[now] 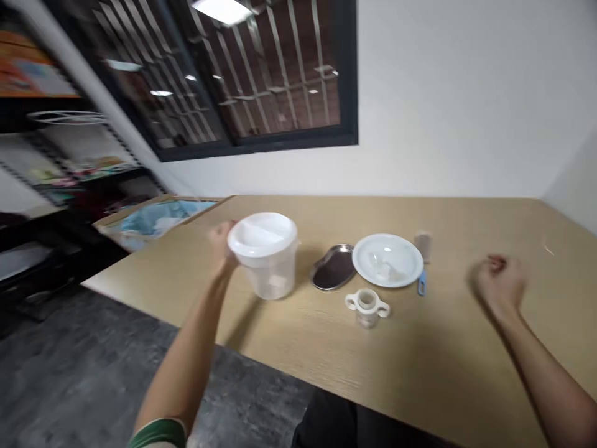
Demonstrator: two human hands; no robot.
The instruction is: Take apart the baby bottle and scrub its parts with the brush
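My left hand (219, 247) is at the left side of a translucent plastic tub (270, 267) with a white lid (262, 234), gripping it at the rim; the tub stands on the tan table (443, 361). My right hand (501, 281) hovers over the table's right part with its fingers curled and nothing in it. Between the hands lie a small metal tray (334, 267), a white plate (388, 259) and a small two-handled cup (367, 305). The picture is blurred by motion.
A blue-handled utensil (421, 283) lies by the plate's right edge, with a small blurred brownish object (423, 244) behind it. A cardboard box (153, 219) with blue contents sits off the table's left corner. Dark shelves (56, 186) stand at left, a window above.
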